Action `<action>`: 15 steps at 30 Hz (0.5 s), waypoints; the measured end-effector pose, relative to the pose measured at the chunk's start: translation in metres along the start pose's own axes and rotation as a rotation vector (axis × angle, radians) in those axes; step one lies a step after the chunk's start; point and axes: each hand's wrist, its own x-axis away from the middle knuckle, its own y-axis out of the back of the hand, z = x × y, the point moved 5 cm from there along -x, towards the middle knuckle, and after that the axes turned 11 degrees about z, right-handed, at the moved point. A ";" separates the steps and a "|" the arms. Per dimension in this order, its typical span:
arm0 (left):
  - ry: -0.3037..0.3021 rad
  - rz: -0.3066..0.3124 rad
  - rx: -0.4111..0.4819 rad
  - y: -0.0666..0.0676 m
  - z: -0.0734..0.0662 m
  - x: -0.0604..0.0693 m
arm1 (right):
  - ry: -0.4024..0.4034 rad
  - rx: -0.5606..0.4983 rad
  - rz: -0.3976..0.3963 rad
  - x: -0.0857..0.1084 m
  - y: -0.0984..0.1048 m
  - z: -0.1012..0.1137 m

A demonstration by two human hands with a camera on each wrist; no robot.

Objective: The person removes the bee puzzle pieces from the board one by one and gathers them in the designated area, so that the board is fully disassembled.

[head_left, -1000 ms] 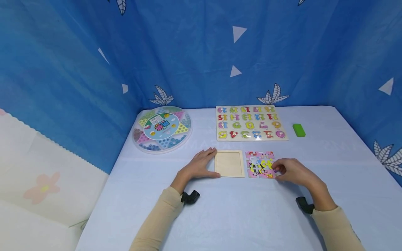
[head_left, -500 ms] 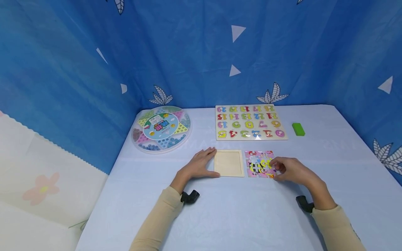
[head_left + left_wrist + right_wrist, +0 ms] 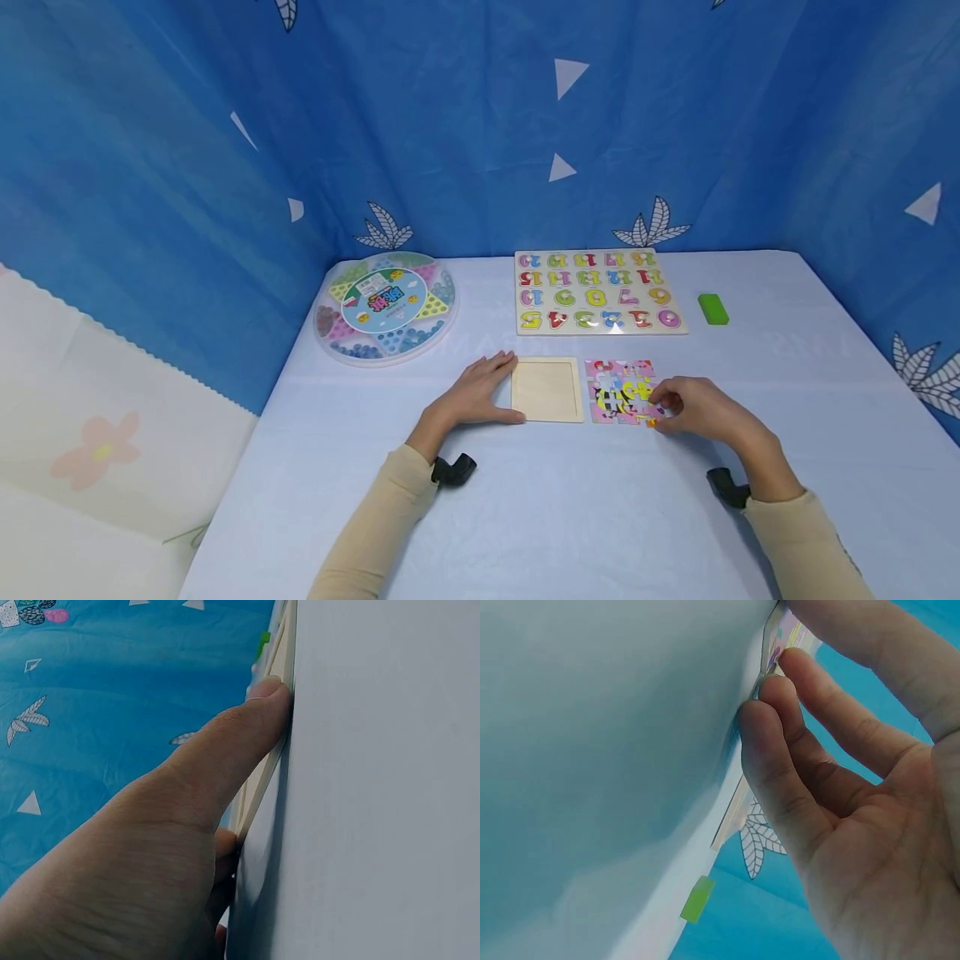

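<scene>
My left hand (image 3: 471, 392) lies against the left side of a bare wooden puzzle tray (image 3: 547, 390). In the left wrist view its thumb (image 3: 259, 712) touches the near edge, and the other fingers, partly hidden, sit at the side. Beside the tray on the right is a pink and yellow picture jigsaw (image 3: 615, 392) with its pieces laid together as a square. My right hand (image 3: 701, 408) pinches a jigsaw piece (image 3: 652, 422) at the lower right corner between thumb and fingers. Most of that piece is hidden by the fingers.
Behind these lie a number puzzle board (image 3: 600, 328) and a green block (image 3: 713, 309). A round Chinese checkers set (image 3: 386, 302) with marbles is at the back left. Blue curtain (image 3: 480, 125) hangs along the far table edge and both sides.
My right hand shifted slightly left, then back right, with the lower right jigsaw piece now a little apart from its neighbour. The left hand and the tray have stayed put.
</scene>
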 end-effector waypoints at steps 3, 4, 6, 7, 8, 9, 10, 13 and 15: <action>0.002 0.000 -0.001 0.000 -0.001 0.000 | -0.008 -0.003 0.002 0.001 0.000 0.000; 0.001 -0.001 -0.003 0.000 -0.001 0.000 | -0.008 -0.005 0.001 0.001 0.001 0.000; 0.004 -0.001 -0.009 -0.001 -0.001 -0.001 | -0.009 -0.005 -0.007 0.002 0.002 0.000; 0.004 -0.001 -0.010 0.000 -0.001 -0.001 | -0.007 -0.008 -0.008 0.002 0.002 0.001; 0.003 0.000 -0.012 0.000 -0.001 -0.001 | -0.006 -0.007 -0.011 0.002 0.002 0.001; 0.002 -0.001 -0.013 0.000 -0.001 -0.001 | -0.003 -0.007 -0.014 0.002 0.002 0.001; 0.002 0.000 -0.015 0.000 -0.001 -0.001 | 0.000 -0.006 -0.017 0.003 0.003 0.002; 0.005 0.004 -0.015 0.000 -0.001 -0.002 | -0.001 -0.010 -0.017 0.003 0.003 0.002; 0.007 0.006 -0.013 -0.001 -0.001 -0.002 | -0.004 -0.011 -0.016 0.003 0.002 0.002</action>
